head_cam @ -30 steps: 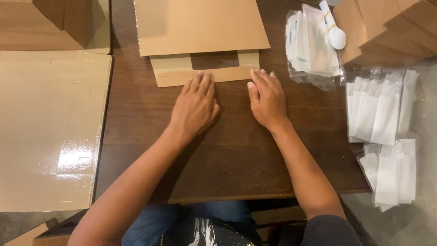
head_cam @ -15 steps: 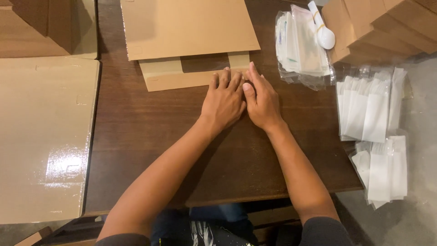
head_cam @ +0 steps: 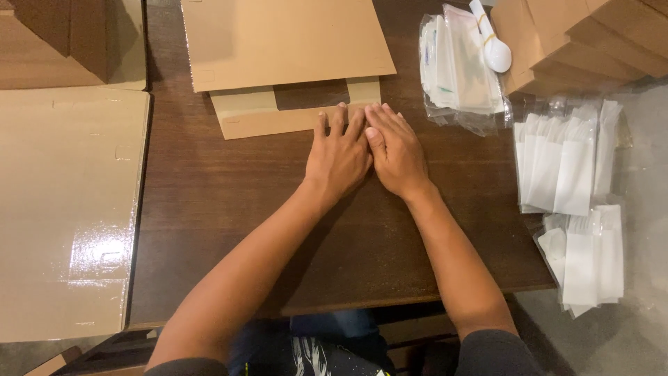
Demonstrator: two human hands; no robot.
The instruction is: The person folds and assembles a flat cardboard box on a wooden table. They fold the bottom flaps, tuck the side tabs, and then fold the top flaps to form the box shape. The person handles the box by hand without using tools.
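Both hands lie flat, palms down, side by side in the middle of the frame on the dark wooden table (head_cam: 229, 209), pressed together along their inner edges with nothing gripped in either. The left hand (head_cam: 339, 157) has its fingers stretched forward and slightly spread, the tips resting on the lower edge of a folded cardboard piece (head_cam: 278, 115) that sits just above centre. The right hand (head_cam: 395, 152) angles a little toward the left, its fingertips at the corner of that same cardboard piece. Both forearms run down from the hands to the bottom edge of the frame, spreading apart as they go. A larger cardboard sheet (head_cam: 285, 38) overlaps the folded piece from above.
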